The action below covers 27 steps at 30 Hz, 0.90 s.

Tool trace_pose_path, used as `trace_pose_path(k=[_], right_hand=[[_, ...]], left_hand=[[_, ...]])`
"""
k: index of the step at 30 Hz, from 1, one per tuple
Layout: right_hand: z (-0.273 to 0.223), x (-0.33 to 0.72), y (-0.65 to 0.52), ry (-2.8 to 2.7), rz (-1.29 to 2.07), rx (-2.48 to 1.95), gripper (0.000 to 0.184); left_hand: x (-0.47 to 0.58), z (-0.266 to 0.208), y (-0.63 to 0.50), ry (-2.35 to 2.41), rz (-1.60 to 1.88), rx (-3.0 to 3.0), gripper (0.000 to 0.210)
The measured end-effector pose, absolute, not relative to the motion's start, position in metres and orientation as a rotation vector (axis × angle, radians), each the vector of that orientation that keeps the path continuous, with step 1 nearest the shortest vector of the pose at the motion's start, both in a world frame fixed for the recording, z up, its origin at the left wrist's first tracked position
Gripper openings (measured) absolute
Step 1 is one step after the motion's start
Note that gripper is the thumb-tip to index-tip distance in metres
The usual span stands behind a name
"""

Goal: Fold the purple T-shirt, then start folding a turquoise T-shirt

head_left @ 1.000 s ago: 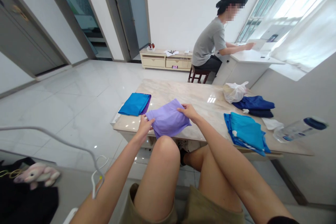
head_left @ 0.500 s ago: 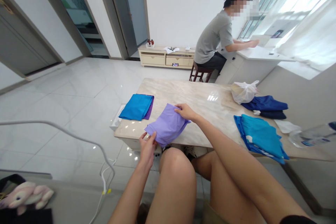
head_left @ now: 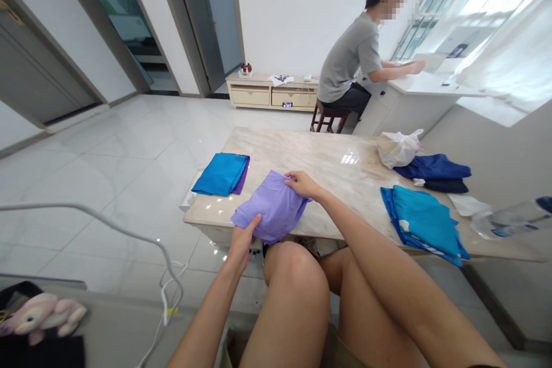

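Fingers [head_left: 257, 221] pinch a lilac cloth [head_left: 276, 207] by its edges, left hand [head_left: 242, 244] at the lower left, right hand [head_left: 305, 184] at the upper right, over the near edge of a marbled surface [head_left: 310, 150]. Folded teal cloth [head_left: 425, 215] rests to the right, folded blue cloth [head_left: 219, 173] to the left; beyond, a person [head_left: 349, 66] sits on a stool [head_left: 331, 112].

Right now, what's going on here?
The left hand grips a lavender cloth by its lower-left part, the right hand by its upper right, at the near edge of the table. A folded blue cloth lies left, a teal stack right. Another person sits at a white desk beyond.
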State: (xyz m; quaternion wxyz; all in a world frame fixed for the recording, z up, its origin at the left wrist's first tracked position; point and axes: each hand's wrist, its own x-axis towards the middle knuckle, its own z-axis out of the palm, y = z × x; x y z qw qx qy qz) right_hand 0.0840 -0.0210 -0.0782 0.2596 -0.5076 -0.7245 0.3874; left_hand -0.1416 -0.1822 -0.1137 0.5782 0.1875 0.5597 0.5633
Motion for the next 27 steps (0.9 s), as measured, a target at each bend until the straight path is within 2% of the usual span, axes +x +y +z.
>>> trace_pose_path(k=[7,16,20,24,27], right_hand=[[-0.067,0.097,-0.028,-1.913,0.925,-1.425,0.024],[-0.057,0.094,-0.048,-1.801,1.076,-1.466,0.025],[-0.055,0.101,-0.055,-1.741,1.290,-1.510,0.023],[-0.058,0.118,-0.060,-1.828,1.299,-1.551,0.013],[-0.066,0.134,-0.061,-1.960,1.271,-1.607,0.013]], left_hand=[[-0.140,-0.076,-0.174,1.461,1.404,0.764,0.042],[-0.143,-0.011,-0.177,1.415,1.467,0.533,0.024],[-0.161,-0.006,-0.196,1.468,1.528,0.504,0.024],[-0.191,-0.013,-0.215,1.519,1.499,0.473,0.027],[-0.213,-0.014,-0.213,1.523,1.506,0.431,0.021]])
